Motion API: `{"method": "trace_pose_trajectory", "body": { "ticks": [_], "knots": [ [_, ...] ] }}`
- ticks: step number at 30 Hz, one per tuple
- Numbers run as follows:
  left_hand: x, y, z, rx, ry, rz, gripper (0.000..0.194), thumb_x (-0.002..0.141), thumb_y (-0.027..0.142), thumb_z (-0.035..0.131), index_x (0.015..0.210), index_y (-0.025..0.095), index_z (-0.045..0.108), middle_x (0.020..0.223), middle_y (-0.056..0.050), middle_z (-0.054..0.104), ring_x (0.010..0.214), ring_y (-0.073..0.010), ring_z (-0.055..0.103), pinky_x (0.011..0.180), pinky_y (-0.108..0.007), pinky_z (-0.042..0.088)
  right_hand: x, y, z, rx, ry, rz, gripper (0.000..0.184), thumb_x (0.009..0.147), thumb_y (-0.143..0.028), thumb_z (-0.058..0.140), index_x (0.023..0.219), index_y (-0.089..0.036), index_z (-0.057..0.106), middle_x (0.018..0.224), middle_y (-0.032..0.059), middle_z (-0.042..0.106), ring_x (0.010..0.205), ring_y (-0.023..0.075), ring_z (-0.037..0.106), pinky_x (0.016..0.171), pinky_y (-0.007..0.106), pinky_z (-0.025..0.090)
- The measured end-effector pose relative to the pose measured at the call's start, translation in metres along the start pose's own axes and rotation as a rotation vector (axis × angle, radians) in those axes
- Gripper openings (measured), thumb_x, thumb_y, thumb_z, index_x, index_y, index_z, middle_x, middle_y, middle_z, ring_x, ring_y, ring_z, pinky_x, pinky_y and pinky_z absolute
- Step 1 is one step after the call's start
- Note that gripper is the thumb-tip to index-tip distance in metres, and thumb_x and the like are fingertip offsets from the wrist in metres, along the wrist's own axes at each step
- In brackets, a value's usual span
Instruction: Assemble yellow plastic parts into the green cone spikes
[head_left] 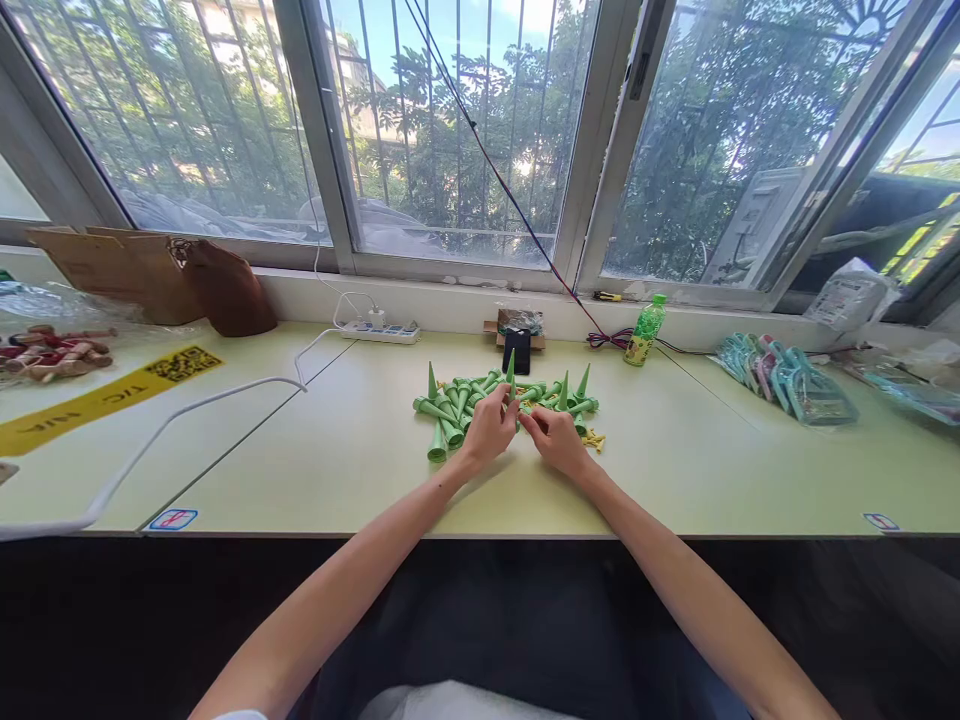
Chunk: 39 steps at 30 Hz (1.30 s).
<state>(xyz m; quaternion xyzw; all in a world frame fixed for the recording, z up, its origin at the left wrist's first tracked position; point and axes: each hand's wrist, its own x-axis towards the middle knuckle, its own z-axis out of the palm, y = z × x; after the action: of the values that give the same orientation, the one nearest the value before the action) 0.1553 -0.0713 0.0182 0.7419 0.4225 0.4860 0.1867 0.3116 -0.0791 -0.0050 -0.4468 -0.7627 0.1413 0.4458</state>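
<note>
Head view: my left fingers (502,394) pinch a green cone (511,369); right fingers (537,420), I can't tell. More cones (436,441) crowd close, power strip (391,335) and bottle (643,334) beyond.

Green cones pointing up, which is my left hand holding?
The second cone from left, in your left hand; the other three stand apart from that hand.

Glossy and Matt, Round the Clock

You are seeing smooth, satin-looking plastic on the green cones (461,395), and the tabletop (675,470) is showing a smooth, low-sheen finish. Clockwise from the cones, a black device (516,355) at twelve is looking smooth; at two, a bottle (646,330) is gleaming in glossy plastic; at three, packets (795,385) are glinting in clear film. At ten, a box (105,270) is showing you matt cardboard; at eleven, the window frame (319,130) is looking like dull metal.
</note>
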Motion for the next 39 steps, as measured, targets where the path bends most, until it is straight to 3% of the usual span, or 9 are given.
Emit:
{"method": "trace_pose_trajectory", "body": {
  "ticks": [3, 9, 19, 27, 30, 36, 39],
  "knots": [
    [0.0001, -0.0006, 0.0002, -0.003, 0.004, -0.007, 0.008, 0.093, 0.026, 0.045, 0.088, 0.020, 0.049, 0.075, 0.000, 0.060, 0.051, -0.0113, 0.047, 0.053, -0.025, 0.036, -0.0003, 0.0010, 0.0002, 0.005, 0.008, 0.013, 0.045, 0.096, -0.049, 0.048, 0.062, -0.020, 0.042, 0.052, -0.0040, 0.043, 0.050, 0.0111, 0.033, 0.053, 0.027, 0.026],
    [0.0004, -0.0017, 0.0010, 0.004, 0.019, -0.002, 0.008, 0.093, 0.026, 0.046, 0.088, 0.020, 0.049, 0.076, 0.000, 0.059, 0.054, -0.0117, 0.049, 0.054, -0.025, 0.037, -0.0011, 0.0005, -0.0004, 0.061, 0.013, -0.023, 0.026, 0.093, -0.044, 0.054, 0.086, -0.020, 0.056, 0.058, -0.0041, 0.051, 0.051, 0.0123, 0.041, 0.054, 0.026, 0.032],
    [-0.0002, -0.0034, 0.0025, 0.006, 0.007, 0.007, 0.007, 0.092, 0.024, 0.048, 0.086, 0.020, 0.049, 0.072, 0.000, 0.061, 0.052, -0.0116, 0.048, 0.054, -0.025, 0.034, 0.0000, 0.0029, 0.0007, 0.020, -0.007, -0.003, 0.045, 0.097, -0.048, 0.045, 0.060, -0.021, 0.041, 0.051, -0.0030, 0.045, 0.049, 0.0120, 0.035, 0.052, 0.028, 0.028],
    [0.0002, -0.0017, 0.0015, -0.005, 0.016, -0.010, 0.009, 0.093, 0.025, 0.047, 0.085, 0.020, 0.048, 0.072, 0.000, 0.061, 0.051, -0.0115, 0.047, 0.054, -0.025, 0.035, -0.0015, 0.0006, -0.0007, 0.037, 0.007, -0.023, 0.024, 0.092, -0.043, 0.055, 0.087, -0.020, 0.058, 0.056, -0.0037, 0.053, 0.049, 0.0129, 0.043, 0.054, 0.026, 0.032],
    [0.0002, -0.0020, 0.0018, 0.009, 0.023, -0.008, 0.008, 0.092, 0.024, 0.048, 0.085, 0.020, 0.049, 0.073, 0.000, 0.061, 0.050, -0.0113, 0.047, 0.054, -0.025, 0.034, -0.0016, 0.0010, -0.0004, 0.035, -0.010, -0.030, 0.023, 0.094, -0.041, 0.053, 0.084, -0.020, 0.057, 0.057, -0.0032, 0.053, 0.050, 0.0128, 0.043, 0.054, 0.026, 0.033],
    [-0.0002, -0.0025, 0.0023, 0.021, 0.015, 0.006, 0.007, 0.092, 0.023, 0.047, 0.086, 0.020, 0.050, 0.072, 0.000, 0.061, 0.051, -0.0116, 0.046, 0.054, -0.025, 0.034, -0.0008, 0.0014, -0.0002, 0.019, -0.022, 0.000, 0.041, 0.098, -0.045, 0.045, 0.064, -0.021, 0.047, 0.054, -0.0022, 0.049, 0.050, 0.0124, 0.039, 0.053, 0.027, 0.030],
    [-0.0001, -0.0022, 0.0021, 0.023, 0.026, 0.007, 0.007, 0.092, 0.023, 0.048, 0.086, 0.020, 0.050, 0.073, 0.000, 0.062, 0.052, -0.0116, 0.046, 0.055, -0.025, 0.034, -0.0011, 0.0002, -0.0007, 0.023, -0.016, 0.018, 0.037, 0.097, -0.046, 0.047, 0.070, -0.021, 0.052, 0.054, -0.0027, 0.051, 0.049, 0.0126, 0.041, 0.054, 0.027, 0.031]
  ]
}}
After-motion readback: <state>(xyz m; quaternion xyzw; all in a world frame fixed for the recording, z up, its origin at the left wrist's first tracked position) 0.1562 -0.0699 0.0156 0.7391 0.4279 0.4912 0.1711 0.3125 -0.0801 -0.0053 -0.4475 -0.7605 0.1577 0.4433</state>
